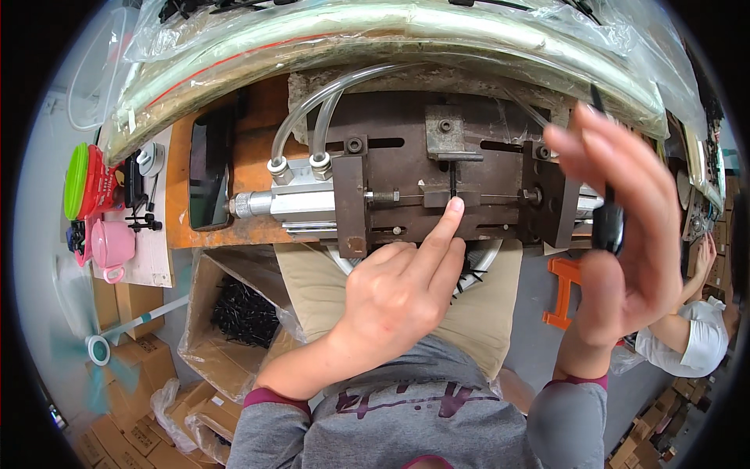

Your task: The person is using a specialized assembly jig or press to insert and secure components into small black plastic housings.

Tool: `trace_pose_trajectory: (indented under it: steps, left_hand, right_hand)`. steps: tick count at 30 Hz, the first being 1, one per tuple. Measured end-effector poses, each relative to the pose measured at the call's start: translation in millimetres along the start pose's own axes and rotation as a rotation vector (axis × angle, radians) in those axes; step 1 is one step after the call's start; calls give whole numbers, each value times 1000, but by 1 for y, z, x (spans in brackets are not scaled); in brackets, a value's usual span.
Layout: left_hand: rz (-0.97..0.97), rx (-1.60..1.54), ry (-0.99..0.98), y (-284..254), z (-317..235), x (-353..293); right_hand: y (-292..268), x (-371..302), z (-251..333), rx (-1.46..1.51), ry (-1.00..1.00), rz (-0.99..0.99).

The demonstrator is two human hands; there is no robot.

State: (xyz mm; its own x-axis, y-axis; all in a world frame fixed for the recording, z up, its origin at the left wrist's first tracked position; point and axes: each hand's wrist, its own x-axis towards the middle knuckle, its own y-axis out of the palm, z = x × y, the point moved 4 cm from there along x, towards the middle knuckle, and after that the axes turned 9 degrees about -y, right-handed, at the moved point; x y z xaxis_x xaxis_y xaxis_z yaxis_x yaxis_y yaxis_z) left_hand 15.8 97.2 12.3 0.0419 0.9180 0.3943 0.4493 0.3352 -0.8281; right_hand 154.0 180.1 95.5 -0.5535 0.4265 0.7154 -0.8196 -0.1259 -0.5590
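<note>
My left hand (398, 293) reaches over the front of a dark metal fixture (406, 168). Its index finger is stretched out, and the tip touches a thin black pin-like piece (453, 181) standing in the small centre block; the other fingers are partly bent. Raised at the right, my right hand (633, 211) holds a slim black part (608, 223) between thumb and fingers. A thin dark point of it sticks up past the fingertips, and its middle is partly hidden. Silver cylinder (306, 205) with two clear hoses sits at the fixture's left end.
A phone-like black slab (211, 168) lies on the wooden bench left of the fixture. Plastic-wrapped pale rolls (391, 31) run along the back. Below left, a carton (226, 313) holds many black pieces. A pink cup (113, 244) stands far left; another person (687, 336) works at right.
</note>
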Motion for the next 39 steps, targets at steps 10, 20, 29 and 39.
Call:
trace_pose_trajectory:
  steps: [10,20,29,39]
  left_hand:
    - [-35,-150,8,-6,4,-5]
    - [-63,-601,-179,-40,21,-20]
    - [52,-1156,-431,-25,35,-38]
    - [116,-1072,-228,-30,28,-38]
  right_hand:
    - [29,-63,9,-125,129,96]
    - [64,-61,15,-353,14,369]
    - [63,-53,19,-393,40,432]
    - [55,-49,7,942,850,-174]
